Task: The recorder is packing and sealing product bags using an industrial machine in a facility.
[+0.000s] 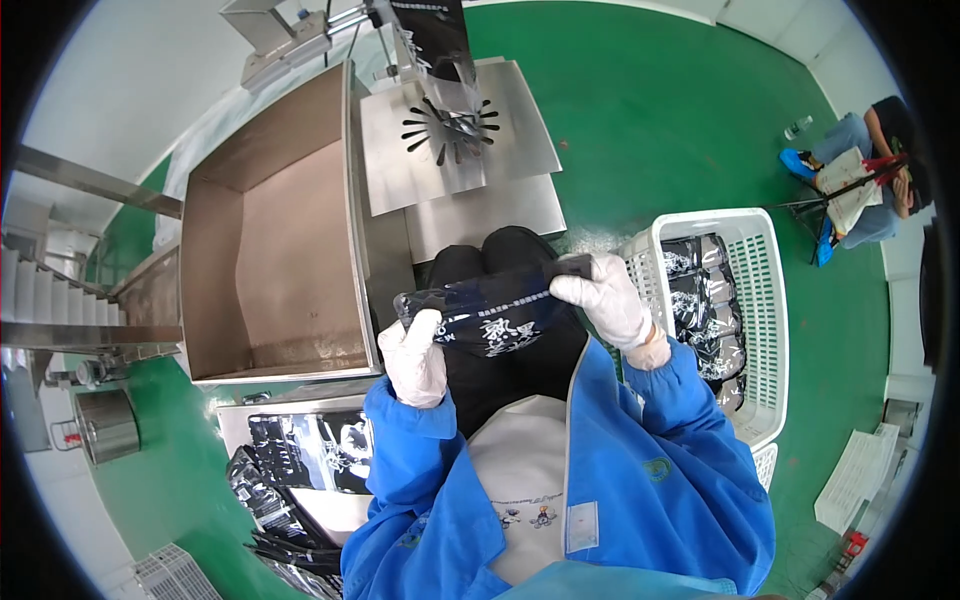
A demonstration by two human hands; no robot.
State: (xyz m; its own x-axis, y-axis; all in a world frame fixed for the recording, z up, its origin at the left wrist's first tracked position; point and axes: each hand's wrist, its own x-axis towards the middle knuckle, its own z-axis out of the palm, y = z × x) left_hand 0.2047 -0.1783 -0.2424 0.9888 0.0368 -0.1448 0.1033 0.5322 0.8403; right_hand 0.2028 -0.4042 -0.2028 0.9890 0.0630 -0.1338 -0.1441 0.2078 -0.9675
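Note:
A black plastic pouch with white printing (510, 330) is stretched between my gloved hands above my knees. My left hand (412, 356) pinches one top corner; my right hand (604, 300) pinches the other. Beyond the knees, another black pouch (442, 52) hangs at a metal machine, over a steel plate with radiating slots (390, 150). At my right, filled black pouches (705, 315) lie in rows inside a white perforated plastic basket (772, 330). Flat black pouches (311, 450) lie on a pale surface by my left elbow, with a further bundle (277, 510) beside them.
A deep rectangular steel tray (364, 225) stands at my left, against the slotted plate. A steel pot (109, 426) is on the green floor farther left. At the far right sits another person (892, 165) behind a tripod (817, 202), near a plastic bottle (798, 127).

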